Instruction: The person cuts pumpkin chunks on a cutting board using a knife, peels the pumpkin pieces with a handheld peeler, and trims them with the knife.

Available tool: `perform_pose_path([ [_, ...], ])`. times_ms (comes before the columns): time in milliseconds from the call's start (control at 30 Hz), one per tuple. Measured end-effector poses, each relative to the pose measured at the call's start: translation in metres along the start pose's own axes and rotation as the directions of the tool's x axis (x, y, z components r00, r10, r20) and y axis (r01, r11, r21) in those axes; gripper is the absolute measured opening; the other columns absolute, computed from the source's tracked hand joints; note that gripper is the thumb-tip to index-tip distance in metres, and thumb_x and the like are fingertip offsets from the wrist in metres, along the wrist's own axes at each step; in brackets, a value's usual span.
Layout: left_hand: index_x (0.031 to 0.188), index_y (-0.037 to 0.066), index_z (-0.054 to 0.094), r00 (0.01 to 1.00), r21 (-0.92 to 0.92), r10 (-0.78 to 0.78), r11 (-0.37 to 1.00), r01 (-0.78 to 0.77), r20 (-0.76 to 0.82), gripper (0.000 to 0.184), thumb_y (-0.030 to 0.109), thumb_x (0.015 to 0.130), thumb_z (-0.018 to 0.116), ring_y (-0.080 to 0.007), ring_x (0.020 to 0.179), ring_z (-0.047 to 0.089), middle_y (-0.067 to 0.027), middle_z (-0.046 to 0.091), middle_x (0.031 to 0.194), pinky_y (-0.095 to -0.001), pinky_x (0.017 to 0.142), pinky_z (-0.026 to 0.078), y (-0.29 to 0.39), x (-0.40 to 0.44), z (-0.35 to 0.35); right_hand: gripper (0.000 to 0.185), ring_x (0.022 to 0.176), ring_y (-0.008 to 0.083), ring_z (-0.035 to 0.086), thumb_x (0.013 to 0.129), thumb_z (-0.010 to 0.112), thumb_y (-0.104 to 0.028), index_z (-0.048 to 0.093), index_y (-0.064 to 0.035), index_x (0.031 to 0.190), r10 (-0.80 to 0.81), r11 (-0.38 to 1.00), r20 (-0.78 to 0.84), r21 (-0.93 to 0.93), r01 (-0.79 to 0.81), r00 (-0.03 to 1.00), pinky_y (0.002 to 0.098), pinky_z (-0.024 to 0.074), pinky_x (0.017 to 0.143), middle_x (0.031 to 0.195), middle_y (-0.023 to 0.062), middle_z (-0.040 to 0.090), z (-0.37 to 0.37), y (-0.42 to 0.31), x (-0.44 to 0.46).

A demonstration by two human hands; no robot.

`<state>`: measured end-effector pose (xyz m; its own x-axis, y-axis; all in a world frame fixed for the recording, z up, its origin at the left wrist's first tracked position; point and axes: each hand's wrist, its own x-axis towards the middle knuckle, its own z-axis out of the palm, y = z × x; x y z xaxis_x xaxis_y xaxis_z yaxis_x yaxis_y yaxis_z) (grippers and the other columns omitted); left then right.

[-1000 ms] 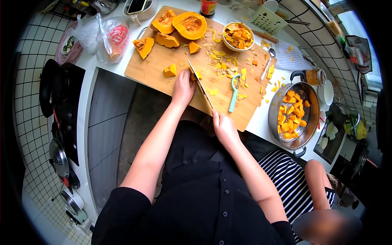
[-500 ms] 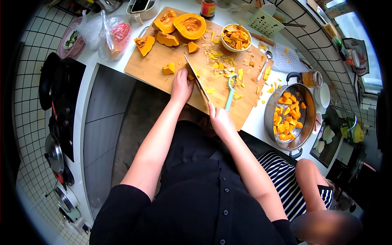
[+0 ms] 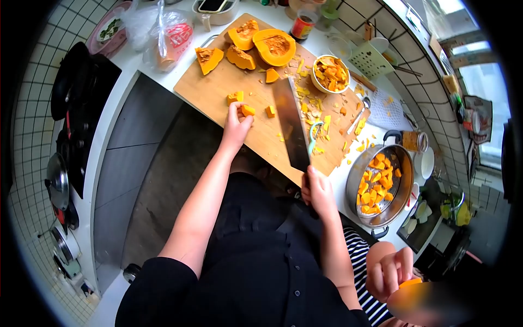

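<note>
Between the fingers of my left hand (image 3: 237, 126) is a small pumpkin piece (image 3: 248, 110), over the near-left part of the wooden cutting board (image 3: 201, 87). My right hand (image 3: 319, 192) is wrapped round the handle of a cleaver (image 3: 292, 124), whose broad blade shows flat above the board. A pumpkin chunk (image 3: 235, 97) lies just beyond my left fingers, and a small cube (image 3: 270, 111) sits between my left hand and the blade. Larger pumpkin wedges and a pumpkin half (image 3: 274, 47) rest at the far side. A peeler (image 3: 313, 136) is partly behind the blade.
A bowl of peelings (image 3: 330, 74) stands on the board. On the right is a steel pot (image 3: 403, 188) with pumpkin pieces. Plastic bags (image 3: 169, 43) lie at the upper left. A co-worker's hand (image 3: 389, 271) is at the lower right, near an orange piece.
The cleaver has moved right, away from my left hand, and its blade has turned flat. My left hand has lifted a small piece. The co-worker's hand has come up into view.
</note>
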<state>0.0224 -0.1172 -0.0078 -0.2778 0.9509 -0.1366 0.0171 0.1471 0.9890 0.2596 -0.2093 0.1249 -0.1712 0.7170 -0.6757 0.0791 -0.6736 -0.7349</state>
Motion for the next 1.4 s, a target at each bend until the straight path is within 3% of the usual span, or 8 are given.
perform_pose_path([
  [100, 0.104, 0.007, 0.049, 0.935, -0.397, -0.319, 0.846, 0.355, 0.157, 0.019, 0.011, 0.087, 0.051, -0.0169, 0.092, 0.057, -0.0103, 0.053, 0.105, -0.0311, 0.073, 0.053, 0.017, 0.001, 0.009, 0.043, 0.041, 0.0077, 0.033, 0.101, 0.037, -0.038, 0.045, -0.0070, 0.072, -0.048, 0.999, -0.124, 0.015, 0.051, 0.991, 0.0234, 0.0299, 0.039, 0.053, -0.0028, 0.036, -0.020, -0.016, -0.013],
  [233, 0.097, 0.007, 0.048, 0.848, -0.058, -0.468, 0.867, 0.495, 0.250, 0.020, 0.015, 0.084, 0.060, -0.0133, 0.088, 0.056, -0.0057, 0.054, 0.097, -0.0277, 0.069, 0.051, 0.013, 0.015, 0.019, 0.040, 0.041, 0.0066, 0.034, 0.100, 0.040, -0.037, 0.048, -0.0066, 0.076, -0.130, 0.991, -0.293, -0.028, 0.127, 0.947, 0.0219, 0.0286, 0.038, 0.053, -0.0032, 0.038, -0.056, -0.030, -0.015],
  [367, 0.099, 0.004, 0.046, 0.993, 0.493, 0.093, 0.862, -0.116, 0.070, 0.042, 0.026, 0.073, 0.073, -0.0226, 0.086, 0.060, -0.0149, 0.056, 0.096, -0.0357, 0.074, 0.051, 0.009, 0.002, 0.036, 0.032, 0.044, 0.0063, 0.037, 0.099, 0.043, -0.030, 0.049, -0.0056, 0.079, -0.141, 0.990, -0.393, -0.043, 0.135, 0.909, 0.0209, 0.0302, 0.039, 0.059, -0.0024, 0.043, -0.082, -0.037, -0.018],
  [567, 0.102, 0.005, 0.048, 0.972, 0.777, 0.176, 0.586, -0.232, 0.157, 0.042, 0.024, 0.074, 0.073, -0.0345, 0.096, 0.055, -0.0185, 0.055, 0.097, -0.0398, 0.084, 0.047, 0.007, 0.002, 0.056, 0.024, 0.052, 0.0073, 0.042, 0.094, 0.053, -0.020, 0.056, 0.0008, 0.083, -0.351, 0.880, -0.513, -0.468, 0.088, 0.784, 0.0232, 0.0358, 0.048, 0.063, 0.0008, 0.051, -0.126, -0.006, -0.009],
  [633, 0.101, 0.004, 0.049, 0.974, 0.798, 0.150, 0.559, -0.227, 0.172, 0.039, 0.023, 0.075, 0.071, -0.0352, 0.095, 0.055, -0.0187, 0.055, 0.096, -0.0403, 0.084, 0.047, 0.006, 0.005, 0.060, 0.026, 0.059, 0.0147, 0.050, 0.090, 0.059, -0.020, 0.059, 0.0056, 0.088, -0.530, 0.745, -0.523, -0.664, 0.072, 0.668, 0.0296, 0.0447, 0.059, 0.068, 0.0076, 0.057, -0.121, 0.004, 0.003],
  [833, 0.099, 0.006, 0.052, 0.973, 0.754, 0.139, 0.614, -0.232, 0.186, 0.033, 0.017, 0.073, 0.070, -0.0365, 0.090, 0.057, -0.0196, 0.056, 0.091, -0.0423, 0.080, 0.048, 0.003, 0.009, 0.056, 0.032, 0.079, 0.0403, 0.064, 0.088, 0.061, -0.032, 0.060, -0.0004, 0.093, -0.528, 0.687, -0.624, -0.713, -0.143, 0.576, 0.0438, 0.0504, 0.068, 0.083, 0.0221, 0.065, -0.091, 0.033, 0.039],
  [1200, 0.102, 0.007, 0.052, 0.980, 0.754, -0.030, 0.643, -0.133, 0.199, 0.036, 0.007, 0.070, 0.067, -0.0372, 0.091, 0.058, -0.0193, 0.058, 0.091, -0.0416, 0.080, 0.049, 0.024, -0.005, 0.039, 0.040, 0.078, 0.0388, 0.064, 0.081, 0.065, -0.035, 0.056, 0.0041, 0.086, -0.388, 0.383, -0.407, -0.887, -0.257, 0.827, 0.0439, 0.0521, 0.072, 0.081, 0.0242, 0.064, -0.091, 0.034, 0.059],
  [1400, 0.101, 0.004, 0.054, 0.968, 0.461, -0.020, 0.882, -0.100, 0.250, 0.033, 0.009, 0.071, 0.067, -0.0331, 0.093, 0.059, -0.0171, 0.059, 0.093, -0.0372, 0.082, 0.049, 0.053, -0.024, 0.058, 0.040, 0.081, 0.0349, 0.065, 0.082, 0.063, -0.040, 0.062, -0.0001, 0.085, -0.258, 0.257, -0.345, -0.925, -0.280, 0.902, 0.0429, 0.0527, 0.073, 0.083, 0.0203, 0.065, -0.088, 0.025, 0.068],
])
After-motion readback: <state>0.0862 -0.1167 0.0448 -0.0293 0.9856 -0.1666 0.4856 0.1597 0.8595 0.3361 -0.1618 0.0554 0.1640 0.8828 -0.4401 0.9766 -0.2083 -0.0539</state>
